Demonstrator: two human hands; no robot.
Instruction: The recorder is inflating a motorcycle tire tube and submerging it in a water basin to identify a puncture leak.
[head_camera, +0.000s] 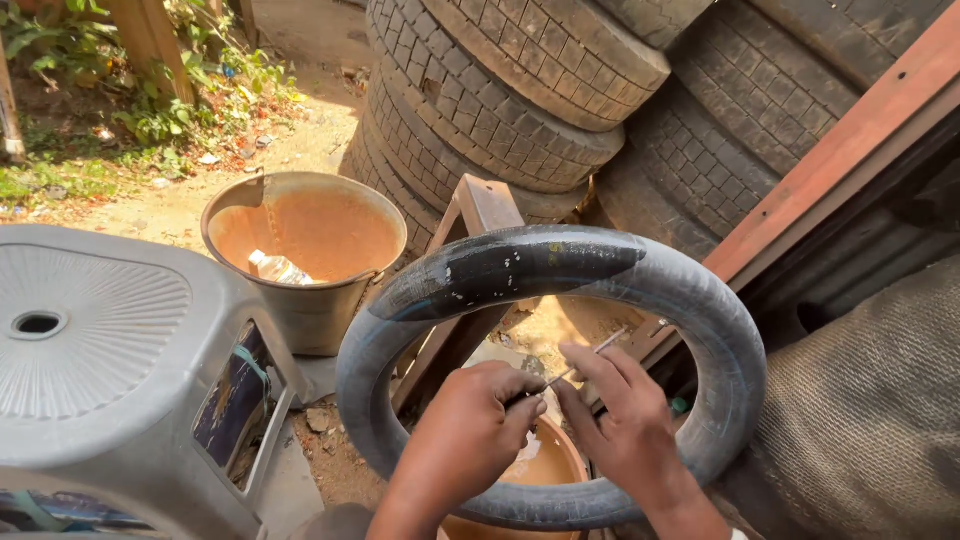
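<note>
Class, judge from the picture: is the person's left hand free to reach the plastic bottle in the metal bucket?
Probably not at once: the left hand is pinching a thin rod, and the inner tube rings both hands. The bottle lies uncovered in the open bucket.

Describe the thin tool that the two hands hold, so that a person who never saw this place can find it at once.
Start at the big black inner tube standing in front of the stacked tyres. Inside its ring, the left hand and right hand meet. Between their fingertips runs a thin metal rod, slanting up to the right; it is the only slim, pale, straight thing among round rubber shapes.
</note>
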